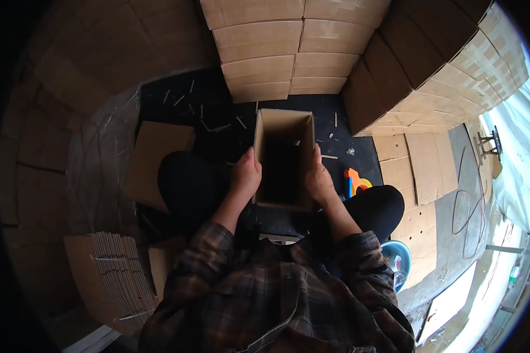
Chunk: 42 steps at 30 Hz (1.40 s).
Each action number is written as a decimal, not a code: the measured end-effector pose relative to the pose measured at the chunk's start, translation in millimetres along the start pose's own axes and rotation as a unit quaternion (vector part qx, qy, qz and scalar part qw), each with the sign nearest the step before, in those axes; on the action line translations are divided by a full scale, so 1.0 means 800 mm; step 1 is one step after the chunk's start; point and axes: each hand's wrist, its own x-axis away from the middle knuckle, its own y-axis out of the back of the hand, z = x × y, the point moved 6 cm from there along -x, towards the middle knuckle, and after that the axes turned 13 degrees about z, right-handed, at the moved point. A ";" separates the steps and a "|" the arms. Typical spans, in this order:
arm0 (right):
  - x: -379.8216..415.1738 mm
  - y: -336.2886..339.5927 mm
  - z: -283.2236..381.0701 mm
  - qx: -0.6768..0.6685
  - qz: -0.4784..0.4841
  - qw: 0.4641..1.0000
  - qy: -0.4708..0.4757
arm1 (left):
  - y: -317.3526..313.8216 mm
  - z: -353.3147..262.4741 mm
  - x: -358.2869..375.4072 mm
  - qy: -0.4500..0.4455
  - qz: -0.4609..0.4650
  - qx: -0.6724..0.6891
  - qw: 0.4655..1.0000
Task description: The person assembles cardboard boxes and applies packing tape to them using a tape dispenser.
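A cardboard box stands between my knees, its top open toward me and its inside dark. Whether it has a bottom I cannot make out. Against its left wall presses my left hand, thumb up along the edge. On the opposite wall lies my right hand, fingers along the outside, so the box is gripped between both palms. Just right of it, by my right knee, an orange and blue tape dispenser rests on the dark floor.
Stacked cartons rise ahead, with more cartons at the right. A bundle of flattened cardboard is at lower left. A cardboard piece lies beside my left knee. A blue basin stands at right. Scraps litter the dark floor.
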 end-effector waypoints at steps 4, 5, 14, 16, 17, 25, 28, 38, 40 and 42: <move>0.007 -0.017 0.000 -0.018 0.006 0.997 -0.080 | -0.010 0.008 0.013 -0.017 -0.047 0.003 0.999; 0.005 -0.015 -0.001 -0.020 -0.007 0.997 -0.071 | 0.003 -0.008 0.017 -0.008 -0.026 -0.018 0.999; 0.006 -0.018 0.000 -0.026 0.008 0.996 -0.082 | -0.063 -0.073 0.117 -0.239 0.130 -0.159 0.949; 0.009 -0.013 -0.005 -0.038 0.012 0.997 -0.071 | -0.064 -0.073 0.101 -0.229 0.147 -0.157 0.949; 0.008 -0.010 -0.004 -0.054 0.013 0.997 -0.059 | -0.064 -0.072 0.090 -0.221 0.164 -0.159 0.948; -0.047 0.041 0.032 0.285 -0.152 0.946 0.002 | -0.121 -0.056 0.040 -0.102 0.139 -0.231 0.958; -0.105 0.045 0.047 0.357 -0.120 0.926 0.035 | -0.139 -0.039 0.036 -0.108 0.104 -0.241 0.959; -0.083 0.010 0.035 0.388 0.002 0.914 0.118 | -0.133 -0.049 0.033 -0.114 0.122 -0.235 0.958; -0.082 0.007 0.043 0.409 0.041 0.906 0.097 | -0.128 -0.047 0.031 -0.082 0.131 -0.232 0.960; -0.087 0.005 0.046 0.432 0.073 0.896 0.077 | -0.114 -0.051 0.019 -0.052 0.136 -0.231 0.962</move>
